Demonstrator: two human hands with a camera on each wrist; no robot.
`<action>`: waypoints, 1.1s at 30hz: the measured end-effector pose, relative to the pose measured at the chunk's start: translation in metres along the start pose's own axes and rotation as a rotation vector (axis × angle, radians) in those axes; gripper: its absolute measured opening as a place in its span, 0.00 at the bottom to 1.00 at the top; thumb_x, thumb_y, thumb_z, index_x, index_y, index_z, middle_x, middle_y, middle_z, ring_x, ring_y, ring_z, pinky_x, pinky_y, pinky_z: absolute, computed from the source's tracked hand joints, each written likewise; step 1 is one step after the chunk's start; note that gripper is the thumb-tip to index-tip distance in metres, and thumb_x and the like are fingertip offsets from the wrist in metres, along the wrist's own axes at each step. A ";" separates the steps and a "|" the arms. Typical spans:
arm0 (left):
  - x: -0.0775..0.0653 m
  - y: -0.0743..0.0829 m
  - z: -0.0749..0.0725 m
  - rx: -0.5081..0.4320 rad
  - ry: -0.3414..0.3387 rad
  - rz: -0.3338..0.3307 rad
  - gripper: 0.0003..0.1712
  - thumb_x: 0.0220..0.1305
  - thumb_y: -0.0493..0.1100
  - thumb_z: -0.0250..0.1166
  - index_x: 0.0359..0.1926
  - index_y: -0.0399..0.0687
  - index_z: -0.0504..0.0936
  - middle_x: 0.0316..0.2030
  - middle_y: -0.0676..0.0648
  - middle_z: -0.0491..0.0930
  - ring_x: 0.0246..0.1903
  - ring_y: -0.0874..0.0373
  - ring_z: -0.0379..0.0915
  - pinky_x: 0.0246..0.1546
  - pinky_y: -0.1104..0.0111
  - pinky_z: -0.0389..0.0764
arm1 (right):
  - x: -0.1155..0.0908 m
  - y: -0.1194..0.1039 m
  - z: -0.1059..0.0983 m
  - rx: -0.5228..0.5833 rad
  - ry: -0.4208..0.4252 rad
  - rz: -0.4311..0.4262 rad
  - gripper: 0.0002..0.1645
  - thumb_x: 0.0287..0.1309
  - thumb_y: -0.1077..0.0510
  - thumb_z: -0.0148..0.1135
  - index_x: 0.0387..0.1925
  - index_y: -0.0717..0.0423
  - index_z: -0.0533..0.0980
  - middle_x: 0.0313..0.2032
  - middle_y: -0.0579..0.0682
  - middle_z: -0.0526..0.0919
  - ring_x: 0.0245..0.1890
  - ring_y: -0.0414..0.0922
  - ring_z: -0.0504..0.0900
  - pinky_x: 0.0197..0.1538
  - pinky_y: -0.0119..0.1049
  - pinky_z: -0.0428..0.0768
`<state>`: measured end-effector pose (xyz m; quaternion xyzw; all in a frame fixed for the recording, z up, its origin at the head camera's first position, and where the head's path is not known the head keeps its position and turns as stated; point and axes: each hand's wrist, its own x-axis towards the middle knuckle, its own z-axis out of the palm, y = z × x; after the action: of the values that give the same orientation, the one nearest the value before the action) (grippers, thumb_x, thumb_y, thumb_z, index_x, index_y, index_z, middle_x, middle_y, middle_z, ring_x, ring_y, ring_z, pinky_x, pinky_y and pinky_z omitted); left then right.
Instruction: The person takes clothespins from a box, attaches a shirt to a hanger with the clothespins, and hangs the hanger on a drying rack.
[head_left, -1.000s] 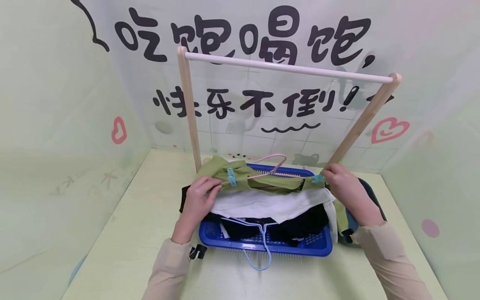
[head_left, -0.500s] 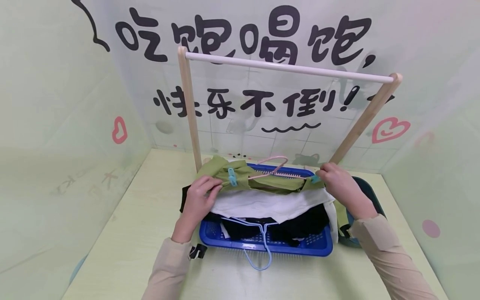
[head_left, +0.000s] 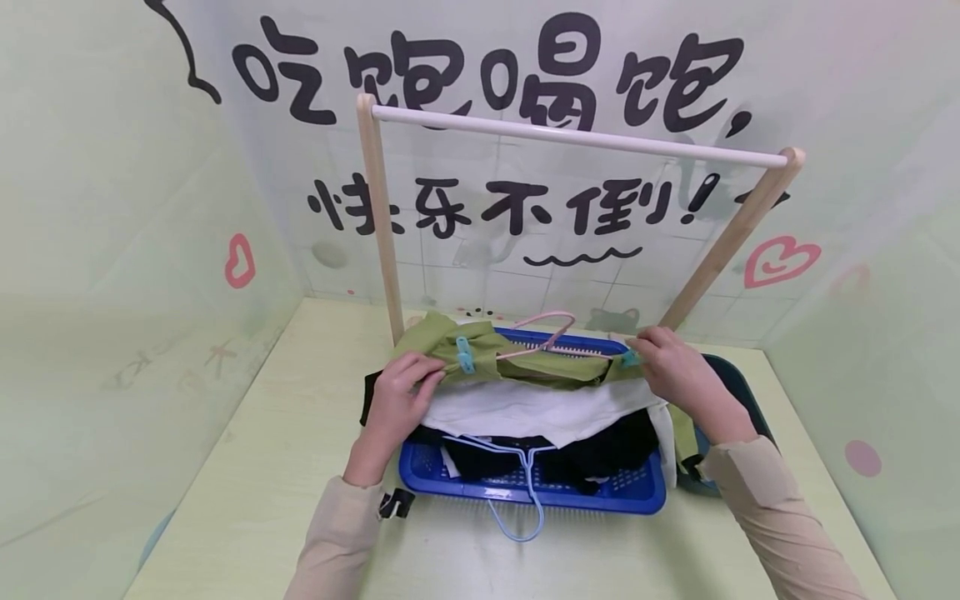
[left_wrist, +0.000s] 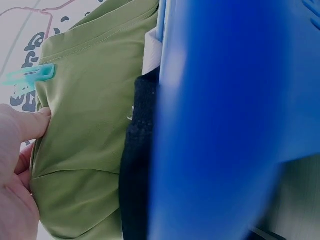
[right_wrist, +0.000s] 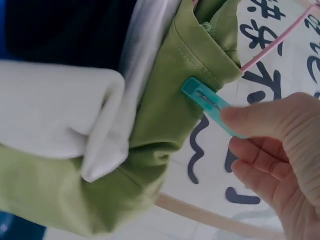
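A green garment (head_left: 427, 336) lies across a blue basket, with a pink hanger (head_left: 517, 354) at its waistband and its hook upward. My left hand (head_left: 401, 398) pinches the garment's left edge between thumb and fingers, just below a teal clothespin (head_left: 464, 355) clipped there. At the other end, my right hand (head_left: 678, 371) pinches a second teal clothespin (right_wrist: 207, 102). In the right wrist view its jaws overlap the waistband beside the pink hanger's end. Under the green cloth are a white garment (head_left: 525, 408) and black clothing (head_left: 615, 450).
The blue basket (head_left: 525, 497) stands on a pale table (head_left: 262, 467). A light blue hanger (head_left: 527, 477) hooks out over its front rim. Behind rises a wooden rack with a white bar (head_left: 570, 136). A dark green bin (head_left: 738, 383) sits at the right.
My right hand has shifted slightly left and up with the clothespin, drawing that end of the green garment along. My left hand stays in place.
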<state>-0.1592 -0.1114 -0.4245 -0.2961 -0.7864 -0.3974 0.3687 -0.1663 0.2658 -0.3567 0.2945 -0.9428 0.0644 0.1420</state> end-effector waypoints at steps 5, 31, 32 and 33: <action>-0.001 -0.001 0.000 -0.002 -0.006 0.002 0.08 0.45 0.25 0.70 0.30 0.34 0.83 0.27 0.43 0.79 0.27 0.53 0.76 0.26 0.66 0.77 | -0.010 0.013 0.009 0.127 -0.020 0.160 0.37 0.43 0.73 0.67 0.58 0.70 0.65 0.49 0.68 0.72 0.46 0.63 0.73 0.44 0.56 0.76; 0.006 0.000 0.001 -0.039 0.032 0.008 0.10 0.43 0.21 0.69 0.30 0.31 0.83 0.26 0.41 0.79 0.24 0.52 0.75 0.23 0.67 0.76 | -0.024 0.032 0.031 0.136 0.362 0.189 0.09 0.42 0.74 0.66 0.29 0.63 0.80 0.29 0.58 0.81 0.30 0.55 0.78 0.31 0.51 0.76; 0.007 0.000 0.001 -0.041 0.031 0.006 0.10 0.43 0.21 0.69 0.30 0.31 0.83 0.26 0.41 0.79 0.24 0.52 0.75 0.23 0.67 0.76 | -0.024 0.032 0.030 0.132 0.381 0.179 0.09 0.42 0.74 0.66 0.29 0.63 0.80 0.29 0.58 0.80 0.29 0.55 0.77 0.30 0.50 0.76; 0.008 0.001 0.001 -0.043 0.030 0.005 0.10 0.43 0.21 0.69 0.30 0.31 0.83 0.26 0.41 0.79 0.24 0.52 0.75 0.24 0.67 0.77 | -0.024 0.033 0.029 0.129 0.396 0.171 0.09 0.41 0.74 0.66 0.28 0.63 0.79 0.28 0.58 0.80 0.29 0.54 0.77 0.30 0.49 0.76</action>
<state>-0.1635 -0.1088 -0.4179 -0.2998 -0.7714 -0.4178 0.3749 -0.1728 0.2996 -0.3934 0.2034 -0.9120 0.1928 0.2994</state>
